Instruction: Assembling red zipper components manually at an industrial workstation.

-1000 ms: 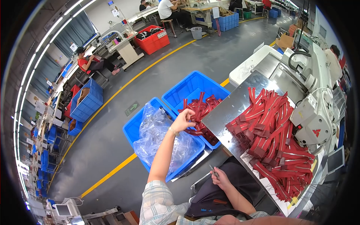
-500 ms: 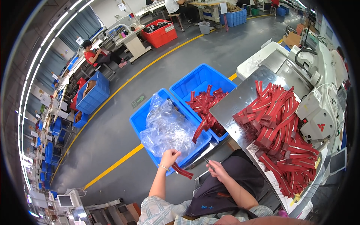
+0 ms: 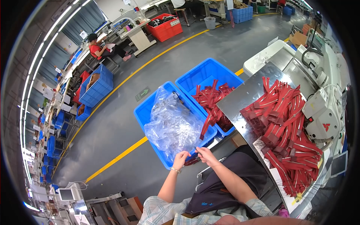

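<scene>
Both hands, left (image 3: 181, 159) and right (image 3: 204, 153), pinched one red strip (image 3: 192, 160) between them, low by the bagged bin (image 3: 150, 116). It seemed mid-handling; next it likely needed placing on the surface (image 3: 243, 97).

Both hands, left (image 3: 180, 159) and right (image 3: 204, 153), meet low over the near rim of the front bin (image 3: 150, 120), hard against the crumpled plastic bag (image 3: 172, 125) that fills it. The second bin (image 3: 210, 75) behind is half full of red strips (image 3: 210, 101), open at its far end. To the right the tabletop (image 3: 243, 97) edge juts close, heaped with strips (image 3: 285, 127). Bare floor (image 3: 123, 123) lies open to the left.
</scene>
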